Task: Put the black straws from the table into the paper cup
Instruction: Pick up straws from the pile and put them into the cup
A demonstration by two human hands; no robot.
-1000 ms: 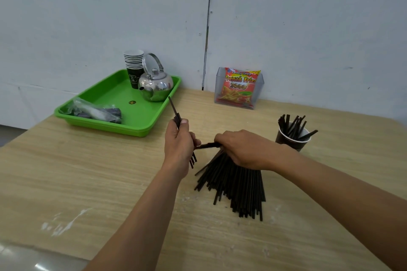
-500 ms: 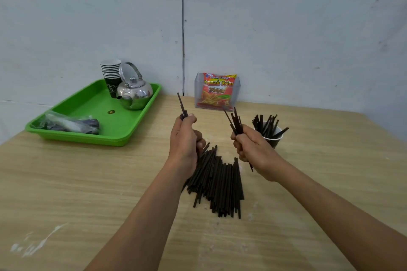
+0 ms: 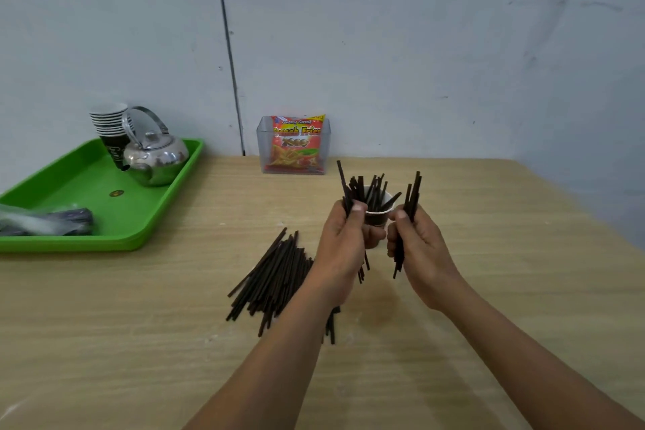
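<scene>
At the left edge of the frame: green tray (image 3: 87,185) carrying stacked cups (image 3: 111,122), a steel kettle (image 3: 157,159) and a plastic bag (image 3: 42,222). No part in the task. Upper centre, against the wall: snack packet (image 3: 295,145) in a clear holder.

Left of centre on the table (image 3: 523,255): loose pile of black straws (image 3: 275,276), lying flat and slightly fanned, right side partly covered from view. Plenty left to move, so judged well short of done.

Centre: left hand (image 3: 343,244) curled round a small bundle (image 3: 349,201), thumb pressed on top, tips upward, lower ends poking out beneath the fist. Just behind, between both hands: paper cup (image 3: 377,218), upright, bristling with standing straws (image 3: 373,190) that lean outward round the rim. Just right of it: right hand (image 3: 419,248) wrapped round a second bundle (image 3: 412,195), likewise near upright.

Likely handling: thin, very light, fairly stiff yet easy to kink. Smooth as well, so prone to slide out of a slack fist. Best taken near mid-length, a few together, as here, with enough free length below to steer into the mouth. Cup light too, and probably easy to tip if knocked on the rim or loaded to one side. Safer to lower the ends straight down into a gap among those standing, then loosen.
</scene>
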